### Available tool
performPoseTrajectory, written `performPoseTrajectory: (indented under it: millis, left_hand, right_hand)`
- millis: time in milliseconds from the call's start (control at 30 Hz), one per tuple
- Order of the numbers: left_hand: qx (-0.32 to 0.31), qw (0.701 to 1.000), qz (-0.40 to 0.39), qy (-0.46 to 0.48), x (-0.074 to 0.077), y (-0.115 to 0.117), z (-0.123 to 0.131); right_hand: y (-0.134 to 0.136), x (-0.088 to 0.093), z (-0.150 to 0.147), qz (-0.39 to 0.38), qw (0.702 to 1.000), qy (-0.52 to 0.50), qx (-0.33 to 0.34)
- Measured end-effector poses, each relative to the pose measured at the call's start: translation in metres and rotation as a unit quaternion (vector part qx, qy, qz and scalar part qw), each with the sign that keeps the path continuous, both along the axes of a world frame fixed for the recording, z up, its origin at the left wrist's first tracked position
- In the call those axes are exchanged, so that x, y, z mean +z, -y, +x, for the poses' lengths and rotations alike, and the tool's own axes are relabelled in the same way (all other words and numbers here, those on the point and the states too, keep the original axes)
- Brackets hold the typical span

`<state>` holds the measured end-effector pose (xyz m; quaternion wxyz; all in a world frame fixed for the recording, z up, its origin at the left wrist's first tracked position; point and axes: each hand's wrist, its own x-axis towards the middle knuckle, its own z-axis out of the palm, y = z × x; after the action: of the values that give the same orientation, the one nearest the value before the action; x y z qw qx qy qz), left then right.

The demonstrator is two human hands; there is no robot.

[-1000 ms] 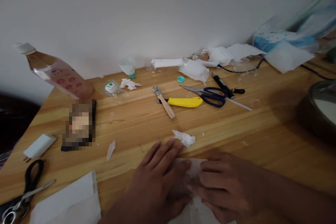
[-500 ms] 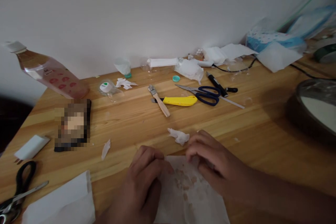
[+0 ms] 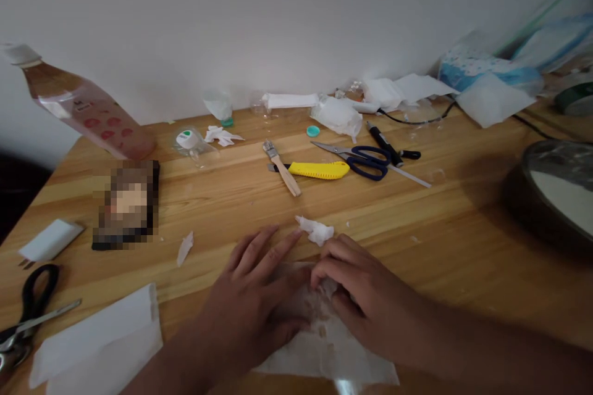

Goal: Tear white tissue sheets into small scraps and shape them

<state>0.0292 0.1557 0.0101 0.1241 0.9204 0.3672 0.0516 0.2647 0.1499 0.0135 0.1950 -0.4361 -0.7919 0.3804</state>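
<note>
A thin, whitish translucent sheet of paper (image 3: 296, 355) with brownish patches lies on the wooden table in front of me. My left hand (image 3: 252, 296) rests flat across its left side, fingers stretched out and spread. At the sheet's upper right, the curled fingers of my right hand (image 3: 354, 293) pinch a whitish bit of the paper; the fingertips are partly hidden. Just beyond both hands sits a crumpled scrap of white tissue (image 3: 317, 231).
Behind lie a yellow utility knife (image 3: 319, 170), a wooden-handled tool (image 3: 283, 170), blue-handled scissors (image 3: 368, 162) and a black pen-like tool (image 3: 384, 143). A bottle (image 3: 88, 111) stands left. Black scissors (image 3: 34, 302) and white paper (image 3: 102, 339) lie near left; a dark bowl (image 3: 519, 191) stands right.
My left hand has opened out from a curled shape and now lies flat on the sheet. My right hand has shifted slightly left, its fingers drawn closer together on the paper.
</note>
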Motion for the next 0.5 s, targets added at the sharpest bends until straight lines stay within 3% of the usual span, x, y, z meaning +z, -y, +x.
performPoseTrajectory:
  millis: [500]
  left_hand:
    - [0.011, 0.999, -0.041, 0.021, 0.0016, -0.0029, 0.0012]
  right_hand:
    - [-0.0030, -0.0006, -0.0016, 0.011, 0.999, 0.020, 0.023]
